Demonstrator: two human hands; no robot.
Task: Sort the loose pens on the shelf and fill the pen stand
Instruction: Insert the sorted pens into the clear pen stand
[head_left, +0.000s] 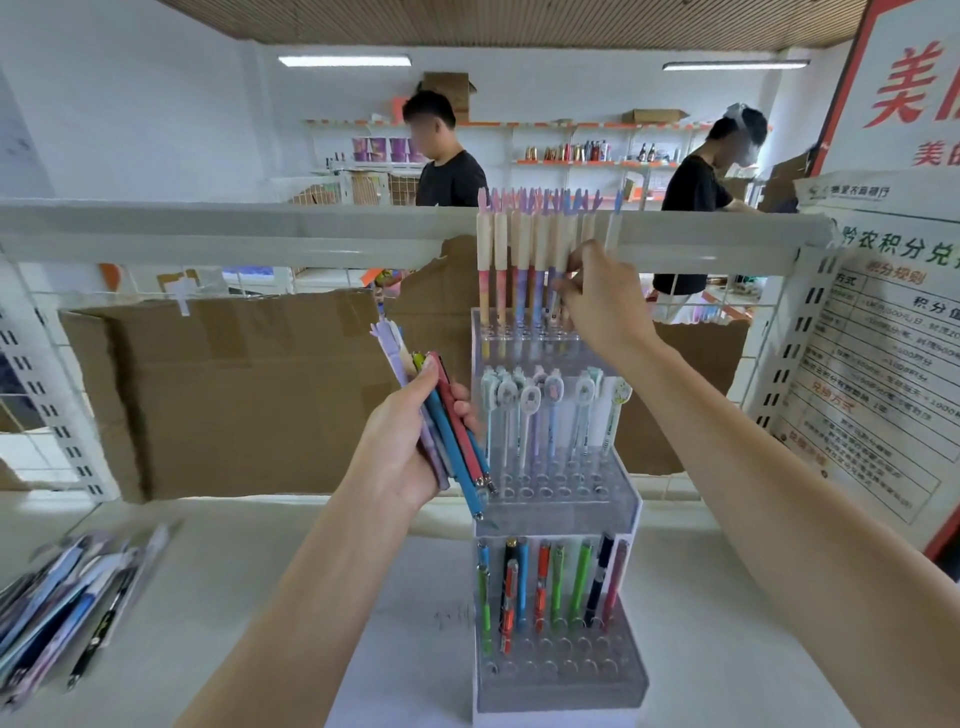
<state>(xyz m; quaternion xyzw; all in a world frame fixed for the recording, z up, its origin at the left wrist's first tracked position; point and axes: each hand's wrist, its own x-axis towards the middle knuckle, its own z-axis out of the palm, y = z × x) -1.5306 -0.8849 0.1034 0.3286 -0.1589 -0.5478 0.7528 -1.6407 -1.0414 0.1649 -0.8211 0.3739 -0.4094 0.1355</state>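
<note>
A clear three-tier pen stand (621, 512) stands on the white shelf. Its top tier holds a row of tall pastel pens (519, 260), the middle tier holds pens with round cartoon toppers (530, 410), and the bottom tier holds coloured pens (556, 587). My left hand (405, 447) grips a bundle of loose pens (447, 421), blue, red and lilac, just left of the stand. My right hand (597, 306) is raised at the right end of the top row, fingers pinched on a tall pale pen (612, 228) there.
A pile of loose pens (67, 603) lies at the left of the white shelf (260, 571). Brown cardboard (249, 395) backs the shelf. A grey shelf rail (234, 228) crosses overhead. A printed poster (878, 364) hangs at the right. Two people stand behind.
</note>
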